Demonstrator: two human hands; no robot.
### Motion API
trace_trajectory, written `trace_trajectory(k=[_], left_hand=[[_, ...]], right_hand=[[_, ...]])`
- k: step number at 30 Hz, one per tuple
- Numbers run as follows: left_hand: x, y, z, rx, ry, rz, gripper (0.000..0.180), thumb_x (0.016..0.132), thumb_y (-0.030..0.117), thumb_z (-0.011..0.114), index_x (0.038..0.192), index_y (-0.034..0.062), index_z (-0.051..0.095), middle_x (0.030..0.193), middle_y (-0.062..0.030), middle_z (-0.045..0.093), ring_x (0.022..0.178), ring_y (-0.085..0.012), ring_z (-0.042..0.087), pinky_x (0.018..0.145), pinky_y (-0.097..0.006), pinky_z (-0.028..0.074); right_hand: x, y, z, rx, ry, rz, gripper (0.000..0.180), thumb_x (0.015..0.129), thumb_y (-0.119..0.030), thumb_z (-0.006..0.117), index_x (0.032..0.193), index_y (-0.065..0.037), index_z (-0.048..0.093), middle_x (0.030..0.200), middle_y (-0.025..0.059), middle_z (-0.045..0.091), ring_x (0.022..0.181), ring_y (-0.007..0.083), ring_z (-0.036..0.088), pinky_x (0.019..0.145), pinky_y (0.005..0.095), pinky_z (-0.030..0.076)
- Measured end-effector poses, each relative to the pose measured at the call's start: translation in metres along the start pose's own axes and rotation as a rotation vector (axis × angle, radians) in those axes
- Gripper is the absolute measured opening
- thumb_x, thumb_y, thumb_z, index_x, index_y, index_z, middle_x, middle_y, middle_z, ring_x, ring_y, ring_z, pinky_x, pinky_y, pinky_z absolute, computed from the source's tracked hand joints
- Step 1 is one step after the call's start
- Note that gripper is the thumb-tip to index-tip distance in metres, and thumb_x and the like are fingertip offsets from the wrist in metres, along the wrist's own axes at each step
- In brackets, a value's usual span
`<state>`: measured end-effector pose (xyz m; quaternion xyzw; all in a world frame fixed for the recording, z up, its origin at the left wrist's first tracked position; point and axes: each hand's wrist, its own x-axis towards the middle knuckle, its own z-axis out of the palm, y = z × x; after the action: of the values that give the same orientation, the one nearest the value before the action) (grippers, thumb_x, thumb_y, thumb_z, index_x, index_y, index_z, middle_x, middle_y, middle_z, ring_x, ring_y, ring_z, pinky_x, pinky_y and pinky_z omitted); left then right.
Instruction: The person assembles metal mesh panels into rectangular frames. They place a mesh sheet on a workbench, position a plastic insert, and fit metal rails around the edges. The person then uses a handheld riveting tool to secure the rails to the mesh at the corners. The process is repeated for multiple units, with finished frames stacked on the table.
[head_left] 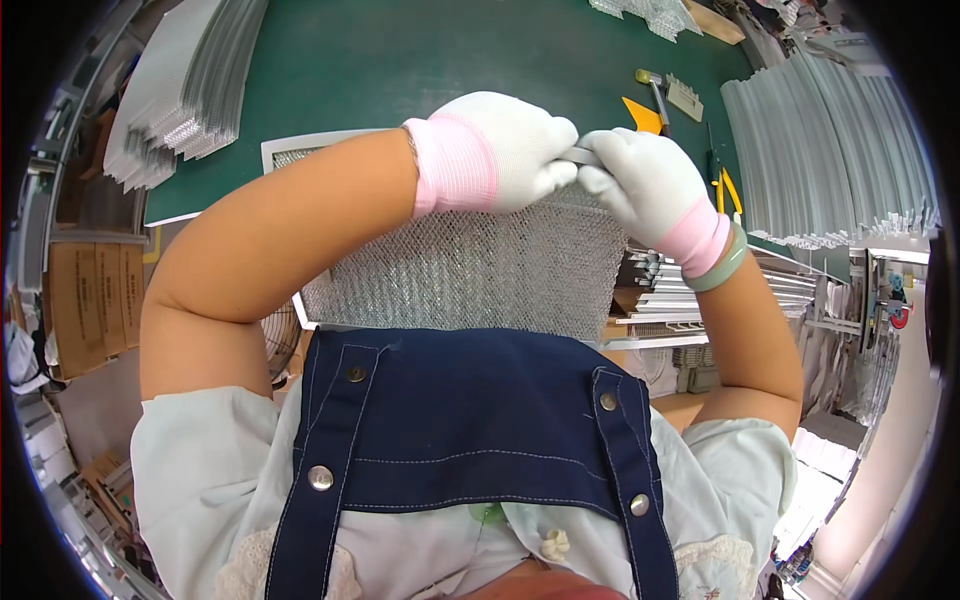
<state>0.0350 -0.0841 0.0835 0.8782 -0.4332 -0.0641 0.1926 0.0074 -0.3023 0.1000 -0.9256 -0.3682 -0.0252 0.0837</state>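
Where the grey strip [581, 156] is: by the far side of the shiny mesh panel [480, 270].
Left hand [510, 150]: gloved fingers pinched on the strip.
Right hand [645, 188]: gloved fingers holding the strip too.
Green surface [340, 70]: hammer [657, 98] and yellow pliers [732, 188] on the right.

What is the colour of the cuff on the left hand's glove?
The cuff is pink, with fine ribbing; it shows best in the head view.

bright light glints off the silvery mesh [470, 270]; edges bend into black.
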Motion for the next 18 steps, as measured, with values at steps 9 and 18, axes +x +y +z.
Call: trace_trajectory(k=[9,18], left_hand=[[-0.046,-0.041,-0.093,-0.307,0.406,-0.175,0.029,0.101,0.032,0.057,0.098,0.0031,0.059,0.080,-0.0051,0.055,0.077,-0.0144,0.053,0.073,-0.031,0.045],[-0.012,-0.068,-0.057,-0.947,0.647,0.061,0.040,0.096,0.020,0.067,0.130,-0.0002,0.058,0.118,-0.0055,0.066,0.108,-0.0114,0.060,0.096,-0.031,0.049]], right_hand=[[-0.106,-0.023,-0.052,0.433,0.689,0.074,0.028,0.088,-0.013,0.068,0.110,0.006,0.065,0.106,0.0160,0.068,0.097,0.0284,0.065,0.088,0.0429,0.052],[0.010,0.034,0.013,1.397,0.752,0.362,0.054,0.086,0.001,0.063,0.138,0.000,0.050,0.128,0.0088,0.059,0.124,0.0263,0.052,0.115,0.0432,0.032]])
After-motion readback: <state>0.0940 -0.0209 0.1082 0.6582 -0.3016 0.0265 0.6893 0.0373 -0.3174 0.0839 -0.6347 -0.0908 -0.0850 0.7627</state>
